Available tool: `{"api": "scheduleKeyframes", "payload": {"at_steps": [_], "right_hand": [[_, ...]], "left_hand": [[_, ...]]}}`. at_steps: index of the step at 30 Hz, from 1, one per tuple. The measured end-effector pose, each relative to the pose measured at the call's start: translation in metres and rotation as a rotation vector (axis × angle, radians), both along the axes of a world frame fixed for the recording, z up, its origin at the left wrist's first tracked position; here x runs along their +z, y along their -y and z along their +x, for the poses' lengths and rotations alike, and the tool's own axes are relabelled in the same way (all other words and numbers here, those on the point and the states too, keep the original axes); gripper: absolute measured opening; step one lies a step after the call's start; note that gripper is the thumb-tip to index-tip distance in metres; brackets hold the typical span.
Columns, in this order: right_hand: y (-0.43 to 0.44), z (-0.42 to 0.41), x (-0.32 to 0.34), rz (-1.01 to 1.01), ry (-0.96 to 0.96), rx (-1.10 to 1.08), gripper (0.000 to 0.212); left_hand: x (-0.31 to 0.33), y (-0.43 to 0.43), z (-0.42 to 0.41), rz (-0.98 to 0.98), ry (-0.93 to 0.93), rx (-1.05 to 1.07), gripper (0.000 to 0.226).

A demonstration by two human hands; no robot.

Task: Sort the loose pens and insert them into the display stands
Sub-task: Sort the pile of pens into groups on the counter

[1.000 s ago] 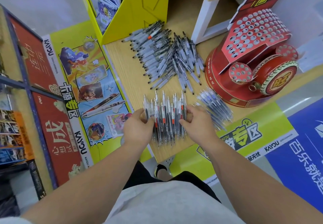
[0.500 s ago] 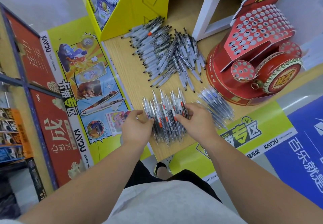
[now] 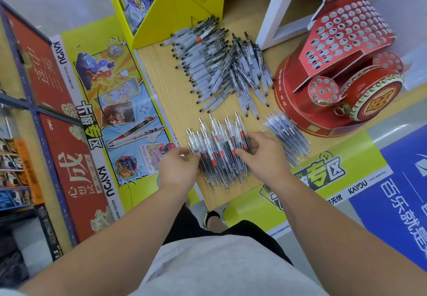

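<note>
A row of clear pens (image 3: 219,150) with red and black ink lies side by side near the front of the wooden table (image 3: 171,101). My left hand (image 3: 178,171) holds the row's left edge, thumb and fingertips on the outer pens. My right hand (image 3: 265,157) grips the right edge, its thumb lying over the pens. A heap of grey-grip pens (image 3: 221,69) lies further back. A smaller pile of blue pens (image 3: 286,138) sits to the right. The red display stand (image 3: 342,48) with many round holes stands at the right, no pens visible in its holes.
A yellow card display box (image 3: 182,6) stands at the back of the table. A white frame leg (image 3: 275,18) rises behind the pen heap. Printed posters hang off the left and front table edges. A shelf rack (image 3: 20,157) stands at the far left.
Both hands stay on the row of clear pens. My right thumb has slid a little further left onto them, and the row looks slightly tighter.
</note>
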State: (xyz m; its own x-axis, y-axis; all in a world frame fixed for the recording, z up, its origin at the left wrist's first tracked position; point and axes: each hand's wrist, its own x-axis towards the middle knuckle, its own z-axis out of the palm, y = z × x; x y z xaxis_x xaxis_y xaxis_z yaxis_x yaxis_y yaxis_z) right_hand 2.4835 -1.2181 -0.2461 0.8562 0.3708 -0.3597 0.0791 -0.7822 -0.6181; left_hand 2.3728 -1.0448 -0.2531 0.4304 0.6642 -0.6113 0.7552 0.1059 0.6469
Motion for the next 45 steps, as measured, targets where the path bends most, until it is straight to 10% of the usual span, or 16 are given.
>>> {"api": "scheduleKeyframes", "payload": {"at_steps": [20,29,45], "right_hand": [[-0.001,0.004,0.004,-0.010,0.006,-0.014,0.051],[-0.002,0.006,0.017,0.029,-0.002,-0.069,0.043],[-0.083,0.088,0.054,-0.005,0.022,-0.189,0.047]], "left_hand": [[0.004,-0.009,-0.001,-0.015,0.015,-0.024,0.002],[0.018,-0.025,0.005,0.116,-0.039,-0.130,0.031],[0.066,-0.131,0.181,0.517,0.072,-0.770,0.044]]}}
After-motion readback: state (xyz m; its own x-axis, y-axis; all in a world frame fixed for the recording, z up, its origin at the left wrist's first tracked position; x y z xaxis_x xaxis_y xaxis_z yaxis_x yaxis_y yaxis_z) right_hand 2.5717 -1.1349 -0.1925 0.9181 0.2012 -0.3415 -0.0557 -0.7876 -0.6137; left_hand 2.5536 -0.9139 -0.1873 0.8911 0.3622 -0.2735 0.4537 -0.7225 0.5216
